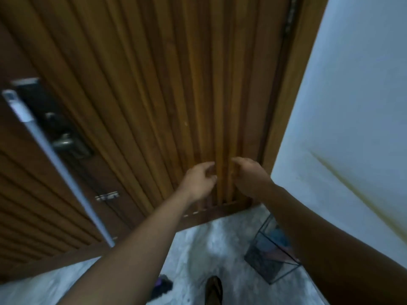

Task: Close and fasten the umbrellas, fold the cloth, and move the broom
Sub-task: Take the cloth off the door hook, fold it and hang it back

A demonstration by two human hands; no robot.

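Note:
My left hand and my right hand are stretched out side by side in front of a slatted wooden door. They hang close together near its lower part. The fingers of both are loosely curled and hold nothing. A long pale pole runs slantwise across the door at the left; whether it is the broom's handle I cannot tell. No umbrella or cloth is in view.
A black lock with a metal lever and a small latch sit on the door at the left. A white wall rises on the right. A wire basket stands on the marbled floor. A shoe and a dark object lie below.

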